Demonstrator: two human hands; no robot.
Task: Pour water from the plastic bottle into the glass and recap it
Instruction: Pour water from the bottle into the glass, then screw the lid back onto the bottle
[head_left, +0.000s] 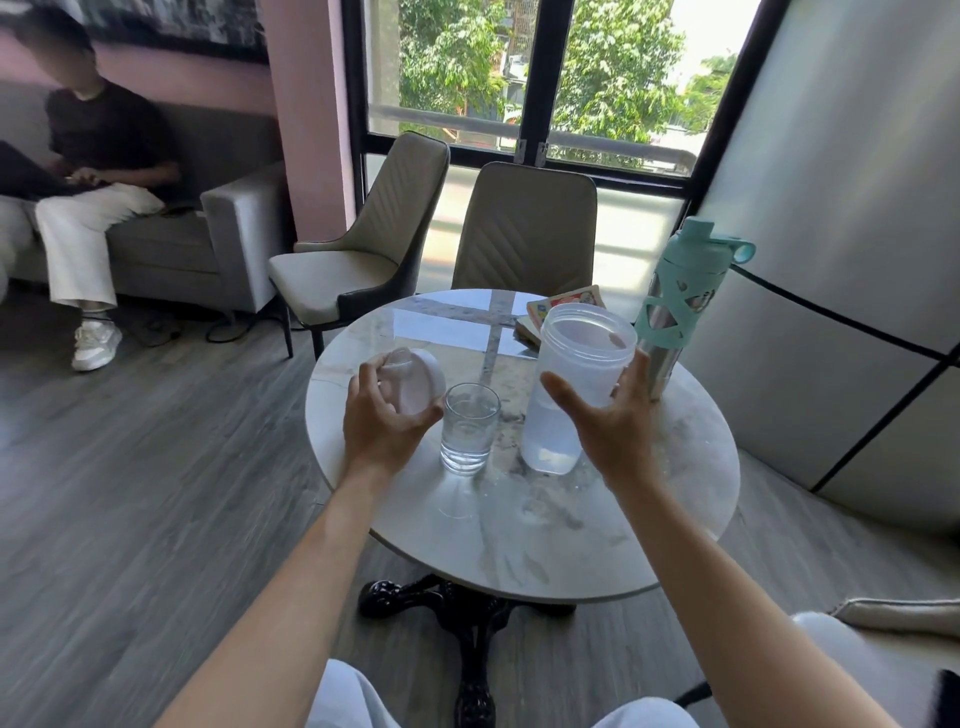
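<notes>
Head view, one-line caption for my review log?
Left hand holds the lid; right hand open around uncapped plastic bottle beside the filled glass.

Cap (418, 379) in left hand (382, 421), right hand (618, 431) around open upright bottle (571, 384) beside glass (467, 426).

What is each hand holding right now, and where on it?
The left hand holds the white cap by its rim. The right hand is open around the bottle's upper body; whether it touches or grips cannot be told.
</notes>
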